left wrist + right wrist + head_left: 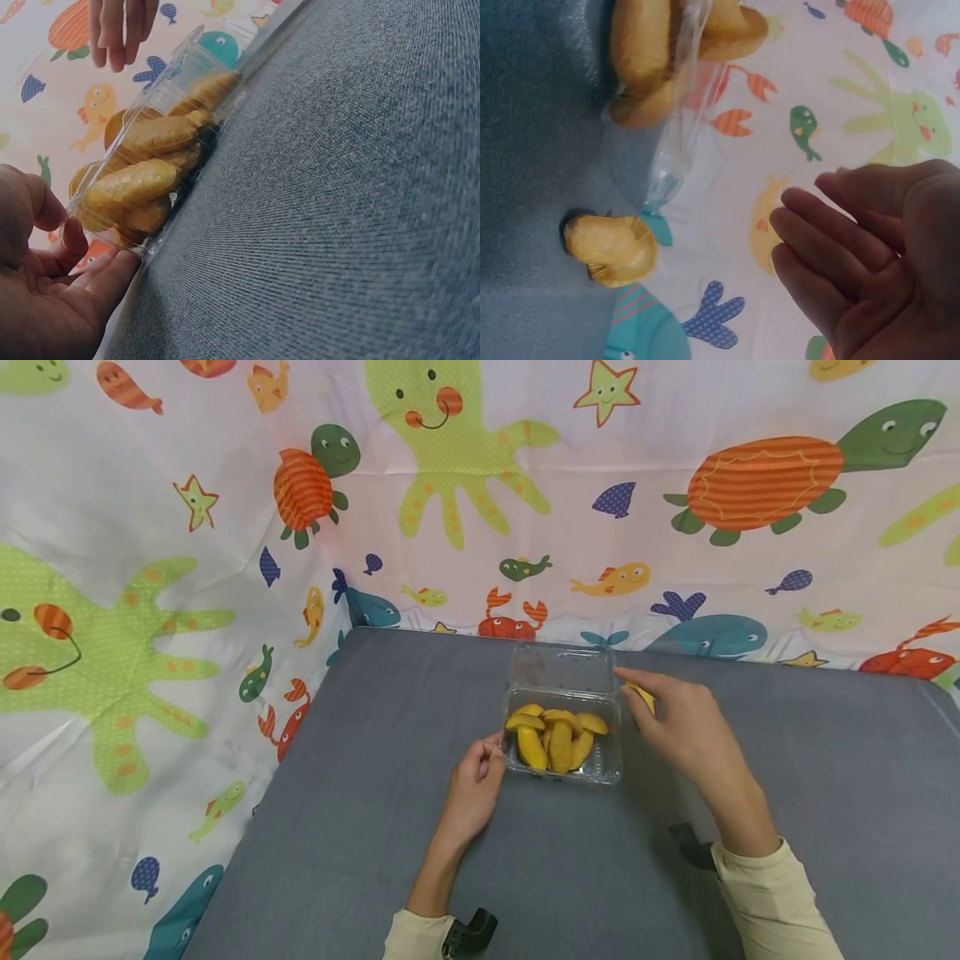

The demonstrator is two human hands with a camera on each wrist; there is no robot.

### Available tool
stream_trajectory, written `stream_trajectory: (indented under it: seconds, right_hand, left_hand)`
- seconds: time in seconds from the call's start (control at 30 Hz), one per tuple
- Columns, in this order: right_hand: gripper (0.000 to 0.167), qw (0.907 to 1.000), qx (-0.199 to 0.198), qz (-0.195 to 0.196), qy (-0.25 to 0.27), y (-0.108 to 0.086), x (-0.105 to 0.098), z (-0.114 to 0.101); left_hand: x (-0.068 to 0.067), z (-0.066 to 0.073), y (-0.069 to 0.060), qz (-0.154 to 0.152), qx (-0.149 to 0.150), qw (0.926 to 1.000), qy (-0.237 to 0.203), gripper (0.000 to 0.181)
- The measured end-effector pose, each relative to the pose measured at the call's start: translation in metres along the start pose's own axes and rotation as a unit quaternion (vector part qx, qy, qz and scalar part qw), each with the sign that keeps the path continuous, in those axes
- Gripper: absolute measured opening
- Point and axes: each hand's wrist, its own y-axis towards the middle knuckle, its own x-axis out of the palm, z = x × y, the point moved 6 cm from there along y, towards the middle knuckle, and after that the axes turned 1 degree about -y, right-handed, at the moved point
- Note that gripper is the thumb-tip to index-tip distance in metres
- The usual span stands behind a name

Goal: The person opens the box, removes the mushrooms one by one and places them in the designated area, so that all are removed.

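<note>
A clear plastic container (600, 768) stands on the grey table with its lid (562, 668) tipped back, and several yellow mushrooms (559, 743) lie inside. My left hand (471, 785) pinches the container's left edge between thumb and fingers; the left wrist view shows this hand (60, 277) at the container's corner, beside the mushrooms (135, 184). Right of the container, one yellow mushroom (613, 249) lies on the table, partly hidden by my right hand (686, 735) in the head view. In the right wrist view that hand (862, 255) holds nothing, its fingers extended and apart from the mushroom.
The grey cloth-covered table (360, 827) extends around the container. A white curtain (465, 572) printed with sea animals stands along the back and left side of the table. Dark bands (471, 933) are at both wrists.
</note>
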Motion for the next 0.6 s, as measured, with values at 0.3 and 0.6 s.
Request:
stream_trajectory:
  seconds: [0.3,0.6]
  right_hand:
    - [0.043,0.9968,-0.026,-0.076,-0.006,-0.004,0.019,-0.012]
    - [0.048,0.9941,-0.037,-0.102,0.004,-0.007,0.037,-0.014]
  left_hand:
    - [0.0,-0.002,0.0,0.003,-0.004,1.0,0.005,0.014]
    - [0.001,-0.003,0.0,0.006,0.008,0.9999,0.006,0.014]
